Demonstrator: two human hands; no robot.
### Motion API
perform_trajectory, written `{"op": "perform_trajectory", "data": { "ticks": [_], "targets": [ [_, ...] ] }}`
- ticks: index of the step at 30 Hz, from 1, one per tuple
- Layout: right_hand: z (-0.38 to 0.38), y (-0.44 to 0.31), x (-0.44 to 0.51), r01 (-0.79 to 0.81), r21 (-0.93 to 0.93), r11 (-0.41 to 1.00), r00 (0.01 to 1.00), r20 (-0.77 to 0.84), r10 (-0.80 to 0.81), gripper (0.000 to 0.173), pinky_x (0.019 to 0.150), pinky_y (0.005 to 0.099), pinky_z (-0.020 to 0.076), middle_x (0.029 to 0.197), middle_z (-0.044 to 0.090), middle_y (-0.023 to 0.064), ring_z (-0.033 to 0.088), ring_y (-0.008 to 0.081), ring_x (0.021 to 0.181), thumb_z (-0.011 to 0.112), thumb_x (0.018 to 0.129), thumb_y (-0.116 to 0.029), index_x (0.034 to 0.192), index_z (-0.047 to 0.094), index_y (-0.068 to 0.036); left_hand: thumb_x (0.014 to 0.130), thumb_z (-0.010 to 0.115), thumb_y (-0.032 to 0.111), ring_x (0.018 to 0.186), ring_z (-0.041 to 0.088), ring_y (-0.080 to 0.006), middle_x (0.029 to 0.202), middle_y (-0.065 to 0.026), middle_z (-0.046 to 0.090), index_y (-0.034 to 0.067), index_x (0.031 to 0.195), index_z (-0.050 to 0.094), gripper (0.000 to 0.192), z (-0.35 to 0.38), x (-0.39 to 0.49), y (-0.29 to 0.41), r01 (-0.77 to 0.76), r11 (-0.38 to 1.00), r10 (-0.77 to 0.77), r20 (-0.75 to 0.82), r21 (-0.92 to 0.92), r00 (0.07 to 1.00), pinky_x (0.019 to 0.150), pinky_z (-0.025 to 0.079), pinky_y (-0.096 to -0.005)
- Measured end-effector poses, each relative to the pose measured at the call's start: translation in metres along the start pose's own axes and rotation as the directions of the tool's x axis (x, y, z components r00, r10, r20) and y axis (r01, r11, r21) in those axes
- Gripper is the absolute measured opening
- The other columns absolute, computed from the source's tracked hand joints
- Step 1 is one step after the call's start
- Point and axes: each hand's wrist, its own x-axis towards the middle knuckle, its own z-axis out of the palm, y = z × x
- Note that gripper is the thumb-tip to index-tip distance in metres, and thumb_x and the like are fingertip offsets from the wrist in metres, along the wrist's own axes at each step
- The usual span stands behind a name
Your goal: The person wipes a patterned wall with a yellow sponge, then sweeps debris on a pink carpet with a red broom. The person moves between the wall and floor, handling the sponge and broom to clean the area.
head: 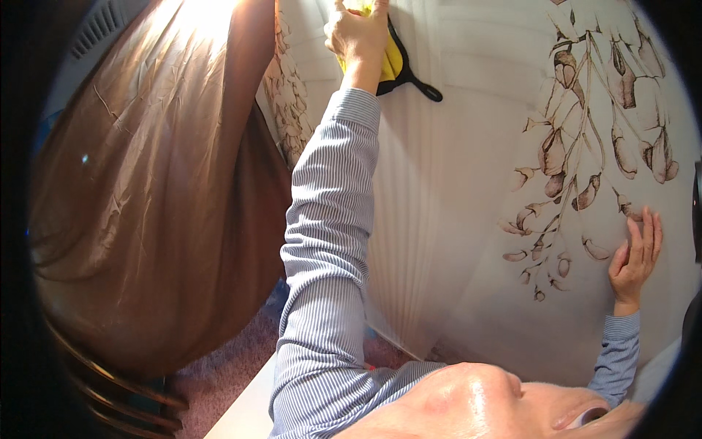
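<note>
At the top edge of the view, my left hand [359, 33] is closed on a yellow cloth [392, 60] with a black border and a black hanging loop. It presses the cloth to a pale wall-like surface; part of the cloth is hidden behind the hand and cut off by the frame. On the right, my right hand [636, 263] lies with its fingers extended against the pale surface, at the lower right of a printed brown flower branch [565, 181]. It holds nothing visible. Both arms wear blue-and-white striped sleeves.
A large brown curtain [164, 219] hangs on the left, brightly lit at its top. Faint vertical pleats [406, 236] run down the centre. Below are a purplish carpet [225, 373], a white edge [241, 406] and curved, shiny brown bars [120, 384]. Part of my face shows at the bottom.
</note>
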Motion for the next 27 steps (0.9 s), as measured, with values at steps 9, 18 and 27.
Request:
{"op": "perform_trajectory", "data": {
  "ticks": [9, 18, 27],
  "targets": [
    [-0.001, -0.002, 0.001, -0.031, 0.024, 0.999, 0.999, -0.010, 0.031, 0.040, 0.111, 0.0472, 0.0315, 0.140, 0.048, 0.0146, 0.038, 0.0354, 0.134, 0.047, 0.083, -0.002, 0.122, 0.056, -0.007, 0.096, 0.047, 0.036, 0.076, 0.066, -0.0266, 0.080, -0.0122, 0.071, 0.007, 0.090, 0.074, 0.040, 0.027, -0.020, -0.013, -0.156, 0.973, 0.112, -0.250, -0.167, 0.962, 0.073, 0.050, -0.0368],
    [-0.001, -0.001, 0.001, -0.032, 0.057, 0.998, 0.999, -0.025, 0.034, 0.042, 0.112, 0.0465, 0.0313, 0.140, 0.049, 0.0140, 0.038, 0.0341, 0.134, 0.050, 0.081, 0.000, 0.122, 0.057, -0.007, 0.085, 0.059, 0.012, 0.073, 0.058, -0.0279, 0.070, -0.0093, 0.062, 0.006, 0.073, 0.067, 0.015, 0.005, -0.085, 0.005, -0.495, 0.846, 0.434, -0.283, -0.200, 0.855, 0.077, 0.042, -0.0393],
    [0.000, -0.003, 0.005, -0.022, 0.085, 0.996, 0.996, -0.085, 0.030, 0.037, 0.109, 0.0427, 0.0347, 0.138, 0.051, 0.0110, 0.042, 0.0316, 0.131, 0.052, 0.081, -0.001, 0.117, 0.062, -0.007, 0.081, 0.062, 0.017, 0.075, 0.052, -0.0221, 0.076, -0.0023, 0.057, 0.010, 0.087, 0.070, 0.012, -0.041, -0.247, 0.041, -0.580, 0.705, 0.641, 0.016, -0.409, 0.768, 0.078, 0.037, -0.0370]
  ]
}}
